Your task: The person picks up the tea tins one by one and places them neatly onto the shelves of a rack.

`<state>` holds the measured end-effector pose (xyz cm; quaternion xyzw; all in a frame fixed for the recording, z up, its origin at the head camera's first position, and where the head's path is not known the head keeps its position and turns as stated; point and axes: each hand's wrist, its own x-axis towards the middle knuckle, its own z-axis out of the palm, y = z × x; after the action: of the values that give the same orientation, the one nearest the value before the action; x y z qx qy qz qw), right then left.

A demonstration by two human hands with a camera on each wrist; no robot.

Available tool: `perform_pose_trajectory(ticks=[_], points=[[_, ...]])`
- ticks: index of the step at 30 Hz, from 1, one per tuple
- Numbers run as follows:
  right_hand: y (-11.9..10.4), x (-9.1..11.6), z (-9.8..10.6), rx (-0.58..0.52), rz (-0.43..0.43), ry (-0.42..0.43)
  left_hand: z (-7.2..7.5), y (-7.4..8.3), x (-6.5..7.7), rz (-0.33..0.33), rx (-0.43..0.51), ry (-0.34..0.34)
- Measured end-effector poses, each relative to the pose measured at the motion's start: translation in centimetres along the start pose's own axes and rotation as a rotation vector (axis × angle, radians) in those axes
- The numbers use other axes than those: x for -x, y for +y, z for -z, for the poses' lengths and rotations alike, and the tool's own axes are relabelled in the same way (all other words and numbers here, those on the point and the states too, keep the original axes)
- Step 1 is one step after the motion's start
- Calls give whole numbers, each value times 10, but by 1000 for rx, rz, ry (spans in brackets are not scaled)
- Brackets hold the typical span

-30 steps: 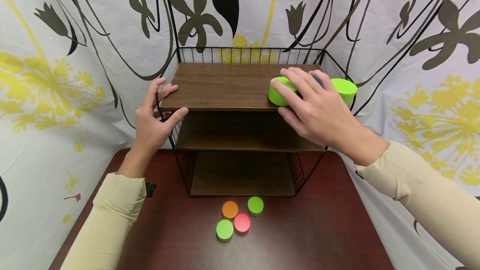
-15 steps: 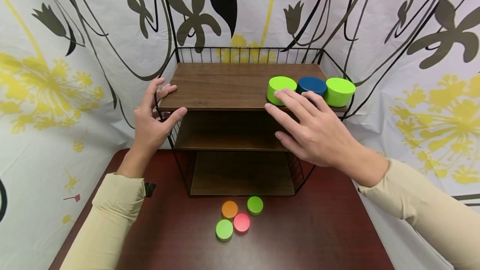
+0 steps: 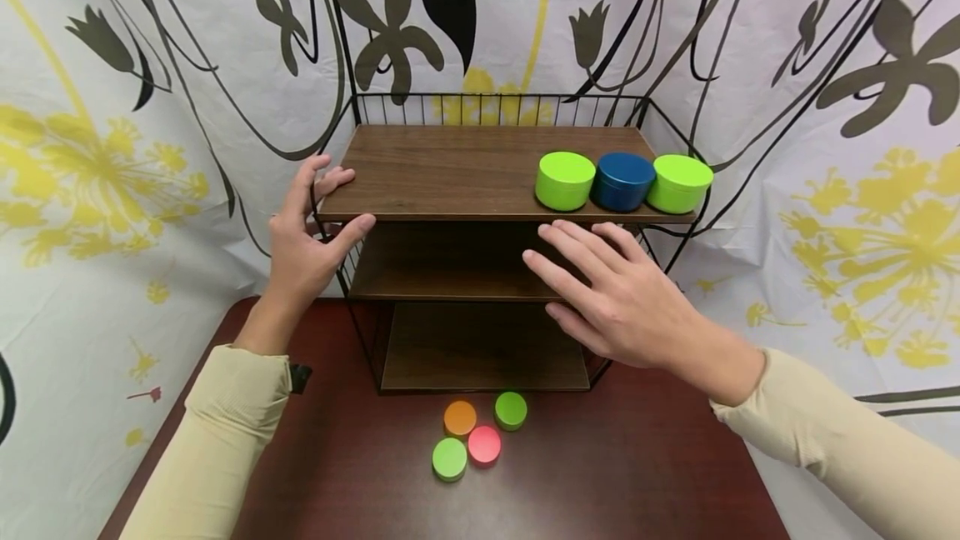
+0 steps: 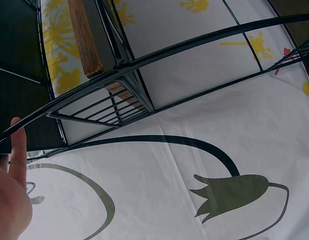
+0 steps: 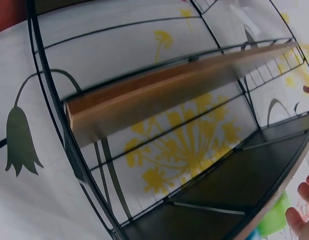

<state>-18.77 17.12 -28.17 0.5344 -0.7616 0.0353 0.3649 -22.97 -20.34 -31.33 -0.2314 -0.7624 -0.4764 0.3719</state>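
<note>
A black wire rack with three brown wooden shelves stands on the table. My left hand holds its upper left corner, the thumb at the front edge of the top shelf and the fingers round the side. In the left wrist view one finger meets the black frame. On the top shelf's right end, a lime-green round tin, a blue round tin and another lime-green round tin sit in a row. My right hand, fingers spread and holding nothing, hovers in front of the middle shelf, below the tins.
On the dark red table in front of the rack lie an orange disc, a red disc, a green disc and a light green disc. Patterned white cloth hangs behind and at both sides.
My right hand has let go of the left lime-green tin and drawn back and down, uncovering the blue tin. The left hand has stayed at the rack's corner.
</note>
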Motion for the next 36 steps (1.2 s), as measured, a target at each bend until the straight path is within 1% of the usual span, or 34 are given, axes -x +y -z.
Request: perform_pose_trajectory(ticks=[4, 8, 10, 16, 24, 29, 36], points=[[-6, 5, -7, -7, 12, 13, -1, 12, -1, -6, -3, 2], [-12, 12, -14, -13, 18, 9, -1, 25, -3, -7, 17, 15], [-15, 15, -17, -19, 15, -8, -2, 25, -3, -6, 23, 18], [-25, 31, -31, -36, -13, -77, -2, 18, -2, 1, 17, 20], [-38, 48, -48, -63, -44, -193, -2, 27, -2, 4, 24, 20], [-47, 59, -61, -72, -57, -213, -1, 30, -3, 1, 23, 17], [-57, 77, -85, -65, -71, -257, -2, 29, -3, -8, 29, 23]])
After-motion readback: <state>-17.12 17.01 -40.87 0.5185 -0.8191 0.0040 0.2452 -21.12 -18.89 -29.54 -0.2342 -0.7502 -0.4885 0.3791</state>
